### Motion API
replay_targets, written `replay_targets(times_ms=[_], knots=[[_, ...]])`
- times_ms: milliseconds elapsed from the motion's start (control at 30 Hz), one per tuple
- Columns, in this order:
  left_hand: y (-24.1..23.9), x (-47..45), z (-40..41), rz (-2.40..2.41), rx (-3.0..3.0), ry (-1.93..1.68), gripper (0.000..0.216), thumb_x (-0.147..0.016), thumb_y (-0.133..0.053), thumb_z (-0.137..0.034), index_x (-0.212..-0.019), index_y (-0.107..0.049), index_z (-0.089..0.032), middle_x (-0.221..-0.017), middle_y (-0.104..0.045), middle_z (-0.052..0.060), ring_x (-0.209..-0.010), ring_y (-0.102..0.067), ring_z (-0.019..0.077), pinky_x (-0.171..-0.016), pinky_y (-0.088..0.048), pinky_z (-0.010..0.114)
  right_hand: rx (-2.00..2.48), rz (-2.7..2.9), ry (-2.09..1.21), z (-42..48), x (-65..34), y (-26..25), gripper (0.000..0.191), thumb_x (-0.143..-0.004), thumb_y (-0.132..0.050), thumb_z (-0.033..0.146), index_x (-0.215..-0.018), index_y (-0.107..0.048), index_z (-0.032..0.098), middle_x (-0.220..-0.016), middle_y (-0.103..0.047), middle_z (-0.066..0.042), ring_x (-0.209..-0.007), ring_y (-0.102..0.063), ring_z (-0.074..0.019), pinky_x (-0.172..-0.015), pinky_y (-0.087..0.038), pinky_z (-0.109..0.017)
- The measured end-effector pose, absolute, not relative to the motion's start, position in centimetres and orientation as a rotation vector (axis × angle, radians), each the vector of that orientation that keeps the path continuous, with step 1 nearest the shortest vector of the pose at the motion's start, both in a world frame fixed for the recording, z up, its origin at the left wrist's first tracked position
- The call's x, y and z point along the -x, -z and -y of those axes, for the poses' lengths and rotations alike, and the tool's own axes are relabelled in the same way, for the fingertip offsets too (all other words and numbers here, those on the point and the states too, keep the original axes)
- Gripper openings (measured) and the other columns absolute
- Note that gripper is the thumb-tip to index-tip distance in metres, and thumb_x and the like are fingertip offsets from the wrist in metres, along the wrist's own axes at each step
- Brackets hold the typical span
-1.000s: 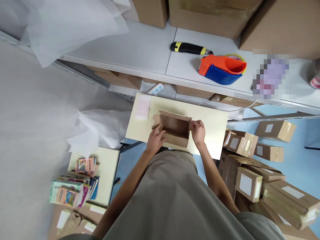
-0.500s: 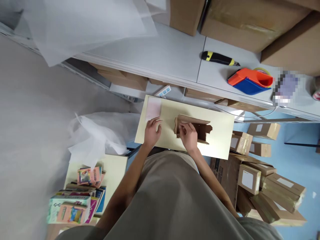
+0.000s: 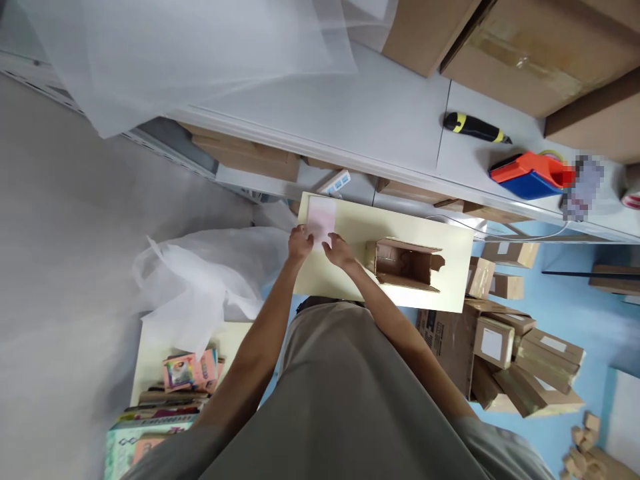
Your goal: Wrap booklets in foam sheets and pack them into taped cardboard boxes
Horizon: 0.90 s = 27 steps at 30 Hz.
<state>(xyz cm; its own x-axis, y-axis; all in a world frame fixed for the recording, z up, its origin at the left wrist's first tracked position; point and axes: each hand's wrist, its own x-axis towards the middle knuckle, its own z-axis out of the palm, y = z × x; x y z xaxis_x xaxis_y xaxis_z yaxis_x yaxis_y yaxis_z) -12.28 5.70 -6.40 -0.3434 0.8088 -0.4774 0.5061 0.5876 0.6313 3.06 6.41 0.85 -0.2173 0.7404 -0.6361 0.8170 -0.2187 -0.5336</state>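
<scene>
A flat pink-and-white sheet (image 3: 321, 215) lies at the left end of the cream tabletop (image 3: 354, 280). Curled at its near left corner, my left hand (image 3: 301, 244) has its fingers and thumb closed on the edge. My right hand (image 3: 341, 252) is at the near right corner, thumb and forefinger apart and touching or almost touching the sheet. To the right of that hand stands a small cardboard box (image 3: 407, 263), its top open and flaps up. The inside looks dark, and I cannot make out what it holds.
Beyond the tabletop, a grey shelf (image 3: 390, 120) bears a utility knife (image 3: 475, 127), an orange-and-blue tape dispenser (image 3: 530, 177) and large cartons (image 3: 540, 53). White plastic wrap (image 3: 200, 267) bulges at left. Books (image 3: 155, 427) lie at lower left; taped parcels (image 3: 540, 360) pile up at right.
My right hand has left the cardboard box and moved left to the sheet. My left hand has closed at the sheet's corner. The box now sits taped end leftward, its flaps still up.
</scene>
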Motion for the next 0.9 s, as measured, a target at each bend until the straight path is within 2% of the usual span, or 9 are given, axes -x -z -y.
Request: replay_targets(times_ms=[67, 133, 200, 267, 433, 567, 667, 800, 900], knots=[[7.0, 12.2, -6.1, -2.026, -1.028, -0.466, 0.042, -0.088, -0.066, -0.019, -0.13, -0.069, -0.019, -0.132, -0.072, 0.021, -0.124, -0.072, 0.0366, -0.115, -0.052, 0.05, -1.843, -1.863, 1.464, -6.6, -2.6, 0.7, 0.062, -0.107, -0.051, 0.024, -0.166, -0.047, 0.005, -0.179, -0.039, -0.023, -0.164, -0.045, -0.0331, -0.136, -0.034, -0.044], [7.3, 12.0, -6.3, -2.046, -0.988, -0.474, 0.048, -0.086, -0.067, -0.018, -0.134, -0.067, -0.017, -0.138, -0.069, 0.023, -0.126, -0.07, 0.0377, -0.116, -0.051, 0.051, -1.804, -1.832, 1.489, -6.5, -2.2, 1.7, 0.068, -0.104, -0.053, 0.021, -0.168, -0.042, 0.002, -0.183, -0.029, -0.023, -0.166, -0.042, -0.033, -0.137, -0.031, -0.042], [7.4, 12.0, -6.6, -2.064, -0.923, -0.478, 0.053, -0.085, -0.068, -0.019, -0.138, -0.064, -0.015, -0.142, -0.068, 0.024, -0.127, -0.07, 0.0362, -0.115, -0.051, 0.049, -1.799, -1.818, 1.499, -6.1, -2.0, 2.2, 0.072, -0.103, -0.054, 0.02, -0.17, -0.039, 0.0, -0.184, -0.025, -0.025, -0.165, -0.043, -0.034, -0.137, -0.031, -0.043], [7.2, 12.2, -7.1, -2.067, -0.874, -0.466, 0.052, -0.086, -0.068, -0.02, -0.138, -0.064, -0.014, -0.135, -0.073, 0.023, -0.126, -0.07, 0.0335, -0.112, -0.052, 0.045, -1.8, -1.814, 1.508, -5.7, -1.9, 2.4, 0.073, -0.102, -0.053, 0.02, -0.171, -0.036, -0.001, -0.185, -0.022, -0.025, -0.167, -0.04, -0.0336, -0.138, -0.03, -0.043], [5.9, 12.6, -8.2, -2.012, -0.888, -0.408, 0.025, -0.089, -0.07, -0.029, -0.11, -0.075, -0.017, -0.106, -0.082, 0.014, -0.113, -0.075, 0.0304, -0.099, -0.054, 0.037, -1.818, -1.808, 1.544, -5.5, -2.0, 1.7, 0.073, -0.104, -0.051, 0.021, -0.172, -0.035, 0.0, -0.185, -0.024, -0.024, -0.171, -0.031, -0.0316, -0.138, -0.03, -0.046], [3.7, 12.0, -8.2, -1.939, -0.951, -0.4, 0.019, -0.087, -0.075, -0.037, -0.091, -0.076, -0.019, -0.091, -0.081, 0.006, -0.093, -0.075, 0.0236, -0.082, -0.052, 0.029, -1.85, -1.805, 1.562, -5.0, -2.2, 0.3, 0.069, -0.105, -0.051, 0.019, -0.169, -0.038, -0.003, -0.182, -0.03, -0.028, -0.17, -0.033, -0.0345, -0.139, -0.03, -0.048], [1.5, 11.4, -7.6, -1.911, -1.024, -0.438, 0.021, -0.083, -0.078, -0.039, -0.085, -0.076, -0.019, -0.083, -0.076, 0.001, -0.086, -0.071, 0.0203, -0.076, -0.048, 0.026, -1.875, -1.886, 1.554, -3.6, -2.8, -1.8, 0.065, -0.106, -0.052, 0.02, -0.169, -0.042, 0.002, -0.18, -0.035, -0.026, -0.167, -0.039, -0.0365, -0.138, -0.032, -0.051], [-2.1, 11.0, -6.2, -1.83, -1.114, -0.597, 0.021, -0.082, -0.076, -0.04, -0.086, -0.077, -0.02, -0.08, -0.074, 0.0, -0.081, -0.068, 0.0191, -0.074, -0.049, 0.026, -1.841, -2.303, 1.547, -0.1, -5.8, -7.2, 0.053, -0.11, -0.054, 0.026, -0.161, -0.056, 0.012, -0.173, -0.05, -0.021, -0.156, -0.056, -0.0339, -0.129, -0.047, -0.05], [-5.5, 10.9, -4.9, -1.755, -1.142, -0.734, 0.027, -0.08, -0.079, -0.043, -0.093, -0.078, -0.019, -0.088, -0.077, 0.002, -0.082, -0.068, 0.0193, -0.076, -0.051, 0.027, -1.921, -2.533, 1.554, 2.5, -10.2, -12.4, 0.039, -0.113, -0.054, 0.032, -0.148, -0.068, 0.022, -0.152, -0.071, -0.014, -0.131, -0.075, -0.0287, -0.114, -0.06, -0.045]])
